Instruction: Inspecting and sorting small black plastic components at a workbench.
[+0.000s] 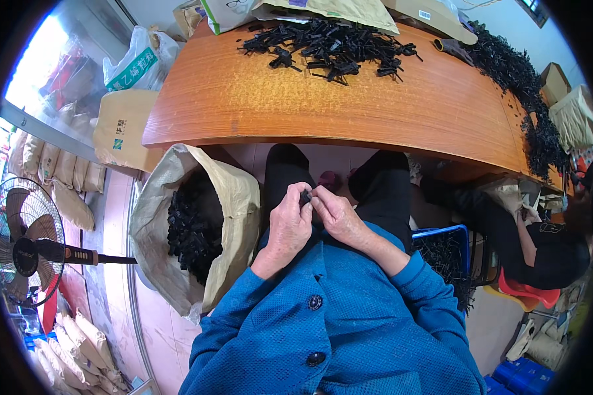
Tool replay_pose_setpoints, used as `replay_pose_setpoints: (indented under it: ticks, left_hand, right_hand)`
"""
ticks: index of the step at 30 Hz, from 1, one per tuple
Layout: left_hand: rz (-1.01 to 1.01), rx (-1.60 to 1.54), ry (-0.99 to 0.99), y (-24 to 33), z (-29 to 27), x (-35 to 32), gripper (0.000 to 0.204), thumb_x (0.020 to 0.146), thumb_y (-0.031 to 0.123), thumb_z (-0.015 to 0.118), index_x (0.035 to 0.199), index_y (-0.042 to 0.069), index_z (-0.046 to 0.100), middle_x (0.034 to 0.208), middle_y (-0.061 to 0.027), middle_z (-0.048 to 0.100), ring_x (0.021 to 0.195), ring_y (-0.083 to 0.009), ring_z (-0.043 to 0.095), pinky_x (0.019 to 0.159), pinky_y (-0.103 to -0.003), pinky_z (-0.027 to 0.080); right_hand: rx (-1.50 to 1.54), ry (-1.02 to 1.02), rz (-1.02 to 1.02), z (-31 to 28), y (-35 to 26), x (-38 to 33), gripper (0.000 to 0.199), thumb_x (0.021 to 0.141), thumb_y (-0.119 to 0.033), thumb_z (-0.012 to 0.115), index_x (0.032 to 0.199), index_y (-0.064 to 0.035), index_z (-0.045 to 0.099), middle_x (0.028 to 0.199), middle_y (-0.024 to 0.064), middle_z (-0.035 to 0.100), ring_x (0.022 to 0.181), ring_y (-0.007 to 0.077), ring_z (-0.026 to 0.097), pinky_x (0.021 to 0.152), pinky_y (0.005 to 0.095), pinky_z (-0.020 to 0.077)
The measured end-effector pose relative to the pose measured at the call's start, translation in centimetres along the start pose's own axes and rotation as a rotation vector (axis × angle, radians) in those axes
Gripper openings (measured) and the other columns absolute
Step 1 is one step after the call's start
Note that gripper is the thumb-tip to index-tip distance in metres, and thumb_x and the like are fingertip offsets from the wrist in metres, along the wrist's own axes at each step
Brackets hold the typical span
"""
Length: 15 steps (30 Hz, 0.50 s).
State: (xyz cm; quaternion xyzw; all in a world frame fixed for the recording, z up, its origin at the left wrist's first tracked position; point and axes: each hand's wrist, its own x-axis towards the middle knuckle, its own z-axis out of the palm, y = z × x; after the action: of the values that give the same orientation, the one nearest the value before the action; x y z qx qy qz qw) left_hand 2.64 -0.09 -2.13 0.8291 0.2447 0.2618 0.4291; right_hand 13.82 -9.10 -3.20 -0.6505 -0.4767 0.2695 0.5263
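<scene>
Small black plastic part (306, 196) at the fingertips, cluttered workroom around

We have the part above the lap, short of the table's near edge. Left hand (288, 220) pinches it between thumb and fingers. Right hand (339, 217) is curled narrow, fingertips right against the part; we can't tell if it grips too.

Surface: brown wood-grain table (323, 115), bare and scuffed yellowish across the middle, edge curved by the lens. We see a loose heap of black plastic pieces (329, 46) toward the far edge, and a longer, denser pile (501, 69) running down the right side. Paper sacks (336, 12) lie behind the heap.

Room: left of the legs, we note an open woven sack (242, 207), mouth wide, dark pieces (194, 237) inside. Past it, a pedestal fan (25, 257) and filled sacks (72, 204) in a row; more sacks (79, 349) lower left. White plastic bag (138, 62) with a green band sits above a cardboard sheet (122, 128). On the right we get a blue crate (466, 247) holding black pieces, a co-worker (553, 253) in dark clothes, a red plastic seat (530, 291), and blue bins (524, 376) at lower right. Floor (165, 322): pale pinkish tile.
</scene>
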Motion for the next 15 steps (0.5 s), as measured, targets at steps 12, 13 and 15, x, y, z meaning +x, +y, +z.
replay_pose_setpoints:
  ticks: [12,13,15]
  left_hand:
    - [-0.265,-0.786,0.025,-1.3,-0.2,0.9,0.027,0.091,0.005,0.056,0.116,0.007,0.048,0.088,-0.0035,0.059,0.067,-0.008,0.055,0.059,-0.02,0.045]
    - [-0.323,-0.907,-0.017,-0.7,-0.9,1.2,0.027,0.091,0.004,0.054,0.117,0.007,0.047,0.086,-0.0036,0.058,0.066,-0.0077,0.055,0.058,-0.019,0.044]
    - [-0.371,-1.053,-0.036,0.3,-1.0,1.1,0.03,0.093,0.006,0.051,0.123,0.007,0.046,0.087,-0.004,0.058,0.067,-0.0082,0.055,0.057,-0.019,0.043]
  right_hand:
    - [0.247,0.11,0.155,-0.4,-0.2,0.1,0.02,0.1,-0.022,0.045,0.111,-0.0067,0.052,0.075,0.0002,0.054,0.06,0.0057,0.046,0.052,0.0208,0.0378]
    - [0.354,0.062,0.234,-0.6,-0.3,0.2,0.019,0.1,-0.022,0.046,0.11,-0.0068,0.052,0.075,-0.0001,0.054,0.056,0.0048,0.044,0.049,0.0199,0.0352]
    - [0.462,0.016,0.313,-1.0,-0.1,0.2,0.018,0.099,-0.022,0.048,0.109,-0.0069,0.052,0.074,-0.0003,0.054,0.053,0.0038,0.042,0.045,0.019,0.0326]
